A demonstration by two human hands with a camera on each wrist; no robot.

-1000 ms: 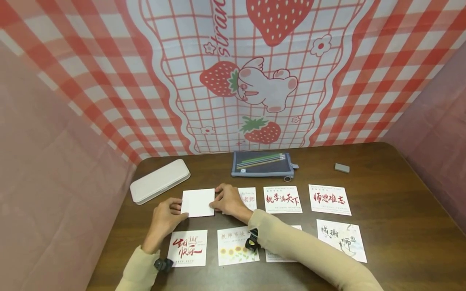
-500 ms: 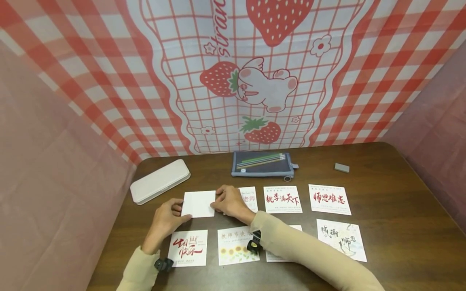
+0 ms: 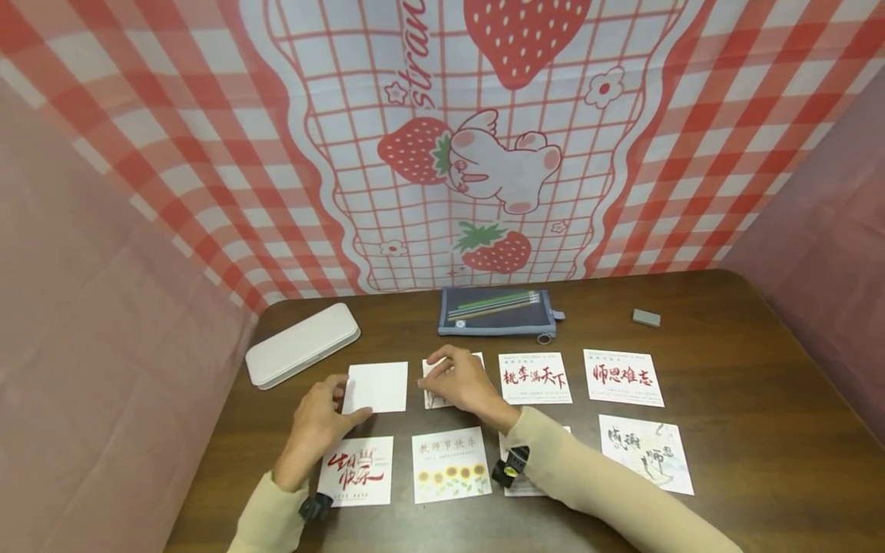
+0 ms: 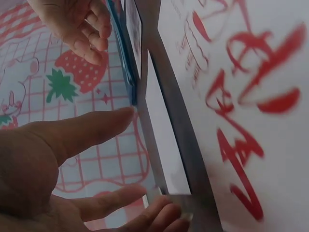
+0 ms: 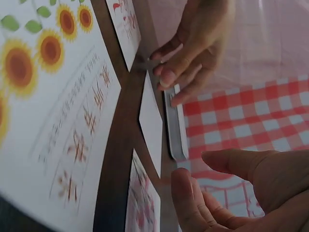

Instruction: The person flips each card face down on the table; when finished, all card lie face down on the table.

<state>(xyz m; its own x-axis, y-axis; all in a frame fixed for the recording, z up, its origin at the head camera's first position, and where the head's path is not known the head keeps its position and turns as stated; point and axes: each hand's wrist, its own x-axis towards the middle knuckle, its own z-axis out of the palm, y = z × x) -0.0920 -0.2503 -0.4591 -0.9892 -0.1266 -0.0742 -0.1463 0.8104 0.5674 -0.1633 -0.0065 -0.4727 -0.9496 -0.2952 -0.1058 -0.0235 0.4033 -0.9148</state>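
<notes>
A white case point(image 3: 304, 346) with rounded corners lay aslant near the far left corner of the dark brown worktop point(image 3: 733, 346). Toward the middle of the back edge sat a blue-edged mesh pouch point(image 3: 494, 332), a small tab point(image 3: 559, 315) at its right end and slim pencils point(image 3: 491, 306) showing through. Well apart, to its right, lay a grey block point(image 3: 646, 317). Behind hung a red-and-white checked cloth point(image 3: 691, 192) printed with strawberries point(image 3: 499, 250), between pinkish drapes point(image 3: 104, 346).

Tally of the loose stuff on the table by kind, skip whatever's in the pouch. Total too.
Printed cards: 7 (two partly hidden)
Blank white card: 1
White case: 1
Blue-edged pouch: 1
Small grey block: 1
Total: 11
</notes>
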